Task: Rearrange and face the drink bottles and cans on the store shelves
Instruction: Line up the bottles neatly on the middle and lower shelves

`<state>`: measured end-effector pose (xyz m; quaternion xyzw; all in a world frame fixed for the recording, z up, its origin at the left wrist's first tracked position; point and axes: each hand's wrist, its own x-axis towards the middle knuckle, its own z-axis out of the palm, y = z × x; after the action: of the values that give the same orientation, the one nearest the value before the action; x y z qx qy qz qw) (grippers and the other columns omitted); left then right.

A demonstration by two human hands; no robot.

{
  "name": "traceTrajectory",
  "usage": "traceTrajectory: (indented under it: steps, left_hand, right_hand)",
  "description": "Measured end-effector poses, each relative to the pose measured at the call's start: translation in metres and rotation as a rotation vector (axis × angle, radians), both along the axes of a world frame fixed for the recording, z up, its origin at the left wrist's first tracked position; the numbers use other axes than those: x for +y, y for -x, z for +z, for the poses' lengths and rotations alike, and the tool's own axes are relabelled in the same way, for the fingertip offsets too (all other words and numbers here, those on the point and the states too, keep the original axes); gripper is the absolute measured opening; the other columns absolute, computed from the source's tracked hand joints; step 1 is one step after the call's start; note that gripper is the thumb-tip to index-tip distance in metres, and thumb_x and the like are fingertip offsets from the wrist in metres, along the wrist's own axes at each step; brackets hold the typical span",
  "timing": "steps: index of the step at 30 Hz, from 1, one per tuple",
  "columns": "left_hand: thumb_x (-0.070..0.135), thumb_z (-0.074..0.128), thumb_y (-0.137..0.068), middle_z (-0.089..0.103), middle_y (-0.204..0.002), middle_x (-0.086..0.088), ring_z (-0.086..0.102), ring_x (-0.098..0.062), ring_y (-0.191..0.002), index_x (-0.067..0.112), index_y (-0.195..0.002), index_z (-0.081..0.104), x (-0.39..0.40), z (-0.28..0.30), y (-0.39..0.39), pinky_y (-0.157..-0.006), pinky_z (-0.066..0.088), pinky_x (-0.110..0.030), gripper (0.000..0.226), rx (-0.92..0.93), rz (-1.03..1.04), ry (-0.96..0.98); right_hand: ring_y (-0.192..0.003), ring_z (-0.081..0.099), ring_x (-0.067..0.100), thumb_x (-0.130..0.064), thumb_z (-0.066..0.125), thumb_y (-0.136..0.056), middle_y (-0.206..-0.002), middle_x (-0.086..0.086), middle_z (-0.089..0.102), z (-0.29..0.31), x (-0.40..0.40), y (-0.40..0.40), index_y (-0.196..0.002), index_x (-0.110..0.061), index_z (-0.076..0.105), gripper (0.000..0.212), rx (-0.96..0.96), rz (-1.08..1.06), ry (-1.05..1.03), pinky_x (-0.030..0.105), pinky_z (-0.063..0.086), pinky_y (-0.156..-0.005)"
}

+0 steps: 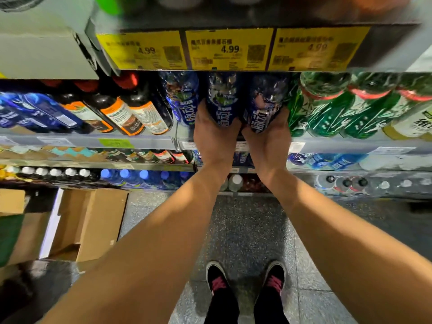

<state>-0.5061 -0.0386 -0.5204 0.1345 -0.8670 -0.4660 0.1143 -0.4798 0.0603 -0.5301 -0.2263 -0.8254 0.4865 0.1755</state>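
Shelf rail [93, 139] carries rows of bottles. Left hand [214, 139] clasps 1 blue bottle [222, 99]; right hand [268, 141] clasps its neighbour [264, 106]. Cardboard box [93, 220] lies open on the floor.

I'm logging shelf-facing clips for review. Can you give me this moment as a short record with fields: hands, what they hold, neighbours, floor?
left hand: left hand grips the left blue bottle near its base
right hand: right hand grips the right blue bottle near its base
left neighbours: a third blue bottle, then orange-labelled dark bottles
right neighbours: green bottles
above: yellow price tags reading 4.99
floor: open cardboard box at left
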Motion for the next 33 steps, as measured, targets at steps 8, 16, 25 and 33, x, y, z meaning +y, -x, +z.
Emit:
traceTrajectory:
  steps: [8,16,25,33]
  left_hand:
    - [0.035,0.082,-0.07,0.071,-0.11,0.001,0.067,-0.019,-0.099,0.014,-0.128,0.055,-0.01,0.003,-0.01,-0.081,0.055,-0.037,0.067,0.003,-0.102,0.016]
    - [0.022,0.075,-0.086,0.051,-0.107,-0.006,0.052,-0.014,-0.089,-0.001,-0.116,0.053,-0.039,-0.002,-0.027,-0.08,0.052,-0.029,0.043,0.218,0.047,-0.086]
    - [0.01,0.078,-0.08,0.045,-0.138,-0.014,0.046,-0.023,-0.123,0.002,-0.149,0.035,-0.04,0.0,0.008,-0.094,0.035,-0.018,0.082,0.091,0.113,-0.091]
    - [0.008,0.073,-0.084,0.063,-0.126,-0.005,0.057,-0.014,-0.109,0.008,-0.142,0.042,-0.038,-0.006,0.017,-0.083,0.035,-0.013,0.066,0.094,0.192,-0.13]
  right_hand:
    - [-0.079,0.064,0.022,-0.033,0.08,-0.08,-0.103,0.006,0.065,0.005,0.001,-0.003,-0.126,-0.006,0.041,0.066,-0.067,0.018,-0.007,0.006,0.042,-0.054]
    - [-0.065,0.058,0.005,-0.018,0.074,-0.083,-0.084,-0.013,0.056,0.006,-0.001,-0.007,-0.138,-0.003,0.033,0.071,-0.079,0.005,0.035,0.007,0.044,-0.046]
    - [-0.125,0.048,0.03,-0.023,0.072,-0.085,-0.143,0.017,0.044,0.001,-0.012,-0.013,-0.151,-0.001,0.029,0.083,-0.027,-0.034,-0.109,0.022,0.034,-0.1]
    - [-0.12,0.051,0.03,-0.018,0.074,-0.082,-0.134,0.017,0.049,-0.002,-0.011,-0.013,-0.148,0.001,0.034,0.08,0.044,-0.042,-0.098,0.036,0.043,-0.104]
